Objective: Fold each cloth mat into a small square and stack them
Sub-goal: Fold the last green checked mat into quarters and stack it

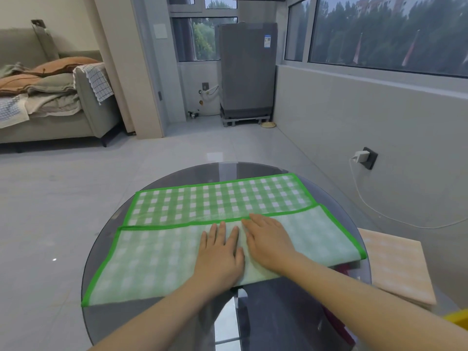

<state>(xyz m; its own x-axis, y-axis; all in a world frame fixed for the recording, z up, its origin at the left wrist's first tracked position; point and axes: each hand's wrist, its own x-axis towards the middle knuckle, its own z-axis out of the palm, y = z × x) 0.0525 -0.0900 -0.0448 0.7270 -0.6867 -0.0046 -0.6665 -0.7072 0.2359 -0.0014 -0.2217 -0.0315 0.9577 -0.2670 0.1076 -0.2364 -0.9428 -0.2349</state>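
Note:
A green checked cloth mat (pixel 215 198) with a bright green border lies across the round glass table (pixel 157 183). Its near part is folded over, showing the paler back side, and the folded edge runs left to right across the middle. My left hand (pixel 220 252) lies flat, palm down, on the folded layer near its centre. My right hand (pixel 268 239) lies flat beside it, fingertips at the folded edge. Both hands press on the cloth with fingers extended and grip nothing.
An orange checked mat (pixel 397 269) lies at the right, partly below the table's edge. A yellow object (pixel 458 319) shows at the far right. A charger and cable (pixel 359 157) hang from the right wall. A sofa (pixel 50 97) stands at the far left, a covered appliance (pixel 247 72) behind.

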